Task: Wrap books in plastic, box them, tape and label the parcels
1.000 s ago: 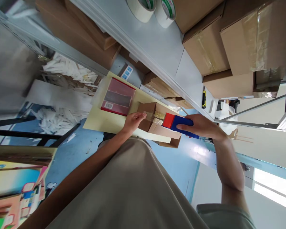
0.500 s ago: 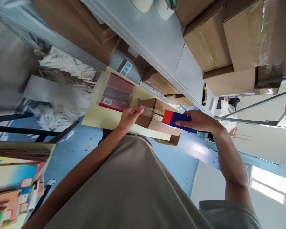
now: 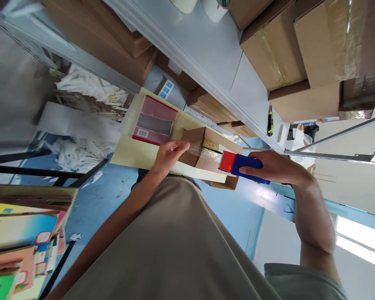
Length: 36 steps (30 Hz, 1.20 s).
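My right hand (image 3: 265, 166) is wrapped round a blue and red tape dispenser (image 3: 248, 166), which is over the right part of a small cardboard box (image 3: 192, 139). Clear packing tape (image 3: 206, 153) runs from the dispenser's red end across the top of the box toward my left hand (image 3: 171, 155). Pinched fingers of that left hand hold the tape's loose end at the box's left side. The box lies on a pale yellow board (image 3: 125, 150). Left of it on the same board is a flat red-edged packet (image 3: 156, 121) with a barcode label.
A grey shelf (image 3: 212, 54) bears tape rolls (image 3: 215, 9), a yellow and black cutter (image 3: 270, 121) and stacked cartons (image 3: 273, 50). Below it are a power strip (image 3: 166, 89) and more boxes. White scraps (image 3: 71, 150) lie at left, above a box of colourful books (image 3: 21, 233).
My right hand has drawn the dispenser to the right, and a longer stretch of tape spans the box. My left hand stays at the box's left end.
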Motion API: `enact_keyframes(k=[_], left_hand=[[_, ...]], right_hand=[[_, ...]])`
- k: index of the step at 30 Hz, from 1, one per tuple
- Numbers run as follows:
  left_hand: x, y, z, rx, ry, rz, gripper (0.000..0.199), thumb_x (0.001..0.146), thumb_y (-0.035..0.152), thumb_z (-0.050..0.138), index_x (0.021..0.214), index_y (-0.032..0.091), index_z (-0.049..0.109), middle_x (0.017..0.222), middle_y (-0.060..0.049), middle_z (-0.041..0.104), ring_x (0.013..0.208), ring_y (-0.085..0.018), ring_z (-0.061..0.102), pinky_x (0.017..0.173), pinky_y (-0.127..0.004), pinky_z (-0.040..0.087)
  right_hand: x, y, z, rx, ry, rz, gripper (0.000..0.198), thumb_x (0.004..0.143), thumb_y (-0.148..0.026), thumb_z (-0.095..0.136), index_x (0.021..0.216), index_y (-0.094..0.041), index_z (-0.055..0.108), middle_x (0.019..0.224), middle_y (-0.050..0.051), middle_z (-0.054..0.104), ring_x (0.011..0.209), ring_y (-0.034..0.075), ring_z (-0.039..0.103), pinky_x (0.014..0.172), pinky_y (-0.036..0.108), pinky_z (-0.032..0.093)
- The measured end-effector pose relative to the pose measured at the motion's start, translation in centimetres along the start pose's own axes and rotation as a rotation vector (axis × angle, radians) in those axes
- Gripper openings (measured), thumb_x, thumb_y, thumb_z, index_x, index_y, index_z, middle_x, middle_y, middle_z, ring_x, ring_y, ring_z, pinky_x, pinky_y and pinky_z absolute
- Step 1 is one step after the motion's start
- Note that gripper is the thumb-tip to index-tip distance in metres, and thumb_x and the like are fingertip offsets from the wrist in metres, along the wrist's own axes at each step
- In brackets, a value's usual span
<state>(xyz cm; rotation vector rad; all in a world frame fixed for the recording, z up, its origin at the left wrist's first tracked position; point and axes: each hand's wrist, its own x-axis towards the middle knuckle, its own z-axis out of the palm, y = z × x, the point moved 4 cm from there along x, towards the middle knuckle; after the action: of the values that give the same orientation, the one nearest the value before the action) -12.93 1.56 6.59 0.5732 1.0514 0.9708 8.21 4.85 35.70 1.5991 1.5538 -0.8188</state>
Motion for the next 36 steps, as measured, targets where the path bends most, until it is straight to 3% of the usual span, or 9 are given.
enact_keyframes(k=[3, 8, 13, 20, 26, 29, 32, 34, 36], left_hand=[[0.8, -1.4, 0.5, -0.043, 0.006, -0.056, 0.070, 0.059, 0.083, 0.092, 0.085, 0.019, 0.082, 0.089, -0.009, 0.081, 0.088, -0.025, 0.072, 0.074, -0.033, 0.055], [2.5, -3.9, 1.6, -0.121, 0.035, -0.139, 0.068, 0.050, 0.078, 0.097, 0.079, 0.018, 0.082, 0.078, -0.006, 0.075, 0.072, -0.017, 0.060, 0.065, -0.029, 0.046], [3.9, -5.8, 2.2, -0.111, 0.062, -0.159, 0.062, 0.054, 0.075, 0.096, 0.071, 0.019, 0.081, 0.063, 0.000, 0.063, 0.063, -0.013, 0.047, 0.061, -0.028, 0.036], [4.3, -7.6, 3.4, -0.094, 0.111, -0.170, 0.048, 0.066, 0.064, 0.096, 0.075, 0.019, 0.082, 0.074, -0.003, 0.075, 0.074, -0.018, 0.062, 0.070, -0.030, 0.043], [4.3, -7.4, 4.0, 0.001, 0.137, -0.060, 0.038, 0.079, 0.057, 0.086, 0.083, 0.020, 0.081, 0.083, -0.006, 0.078, 0.080, -0.021, 0.068, 0.074, -0.031, 0.048], [4.3, -7.9, 3.3, 0.102, 0.187, -0.040, 0.039, 0.079, 0.049, 0.088, 0.103, 0.020, 0.082, 0.083, -0.004, 0.075, 0.078, -0.020, 0.067, 0.073, -0.030, 0.049], [4.3, -8.6, 2.3, 0.157, 0.237, -0.077, 0.066, 0.076, 0.040, 0.090, 0.136, 0.022, 0.073, 0.088, -0.002, 0.073, 0.079, -0.019, 0.068, 0.075, -0.030, 0.052], [4.2, -8.3, 1.9, 0.150, 0.179, -0.044, 0.074, 0.080, 0.041, 0.086, 0.148, 0.022, 0.066, 0.105, -0.007, 0.076, 0.091, -0.021, 0.072, 0.083, -0.032, 0.056], [3.8, -6.7, 2.0, 0.166, 0.029, 0.102, 0.083, 0.082, 0.046, 0.085, 0.158, 0.025, 0.059, 0.139, -0.015, 0.071, 0.121, -0.028, 0.072, 0.098, -0.038, 0.059]], right_hand=[[0.2, -0.1, -0.4, 0.037, 0.017, 0.057, 0.068, 0.091, -0.090, 0.060, 0.091, -0.023, 0.071, 0.072, 0.004, 0.071, 0.061, 0.019, 0.064, 0.059, 0.034, 0.038], [2.2, -0.6, -1.3, -0.002, 0.028, 0.090, 0.066, 0.091, -0.087, 0.062, 0.087, -0.022, 0.074, 0.068, 0.005, 0.071, 0.061, 0.020, 0.066, 0.059, 0.033, 0.041], [4.2, -1.6, -2.1, -0.030, 0.037, 0.055, 0.063, 0.093, -0.082, 0.064, 0.083, -0.021, 0.074, 0.067, 0.005, 0.072, 0.061, 0.019, 0.068, 0.060, 0.033, 0.042], [4.9, -2.2, -2.2, -0.029, 0.013, 0.042, 0.064, 0.092, -0.083, 0.065, 0.076, -0.022, 0.071, 0.063, 0.004, 0.072, 0.056, 0.018, 0.066, 0.059, 0.033, 0.042], [4.9, -2.6, -2.4, -0.060, 0.029, 0.050, 0.065, 0.092, -0.084, 0.064, 0.073, -0.022, 0.069, 0.062, 0.004, 0.071, 0.055, 0.018, 0.065, 0.059, 0.033, 0.041], [4.8, -2.8, -2.5, -0.077, 0.037, 0.059, 0.063, 0.094, -0.081, 0.063, 0.074, -0.021, 0.069, 0.063, 0.005, 0.072, 0.056, 0.018, 0.065, 0.060, 0.033, 0.042], [4.6, -3.0, -2.6, -0.091, 0.048, 0.066, 0.064, 0.094, -0.082, 0.062, 0.075, -0.021, 0.070, 0.064, 0.005, 0.071, 0.058, 0.019, 0.066, 0.061, 0.034, 0.042], [4.6, -2.9, -2.7, -0.103, 0.052, 0.068, 0.065, 0.094, -0.084, 0.060, 0.076, -0.022, 0.070, 0.063, 0.005, 0.070, 0.059, 0.019, 0.065, 0.062, 0.034, 0.042], [4.5, -2.8, -2.7, -0.116, 0.058, 0.064, 0.067, 0.094, -0.086, 0.058, 0.078, -0.022, 0.070, 0.062, 0.005, 0.068, 0.060, 0.020, 0.065, 0.062, 0.035, 0.041]])
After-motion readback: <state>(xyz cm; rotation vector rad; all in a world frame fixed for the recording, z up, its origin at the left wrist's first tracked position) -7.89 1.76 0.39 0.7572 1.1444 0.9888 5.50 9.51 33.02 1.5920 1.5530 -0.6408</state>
